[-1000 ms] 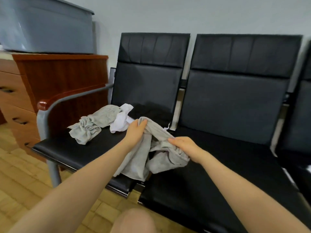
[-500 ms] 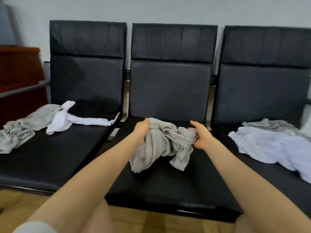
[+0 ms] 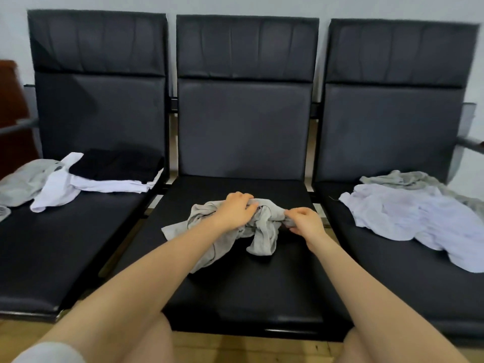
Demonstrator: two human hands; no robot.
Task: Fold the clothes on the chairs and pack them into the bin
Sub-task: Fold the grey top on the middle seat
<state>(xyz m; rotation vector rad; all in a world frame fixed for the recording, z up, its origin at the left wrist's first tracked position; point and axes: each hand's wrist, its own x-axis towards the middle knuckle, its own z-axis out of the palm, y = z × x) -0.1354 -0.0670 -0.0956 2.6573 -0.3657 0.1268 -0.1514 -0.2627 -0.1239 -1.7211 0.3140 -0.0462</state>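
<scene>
Against pale wall [image 3: 235,5], black chairs [image 3: 243,284]

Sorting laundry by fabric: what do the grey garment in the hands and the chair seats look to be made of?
The grey garment, gripped by the left hand and right hand, looks like soft matte knit, probably cotton jersey: it bunches in limp folds. The middle seat looks like black leather or vinyl: smooth, faint sheen, stitched panels on the backrest. Which one, I cannot tell.
</scene>
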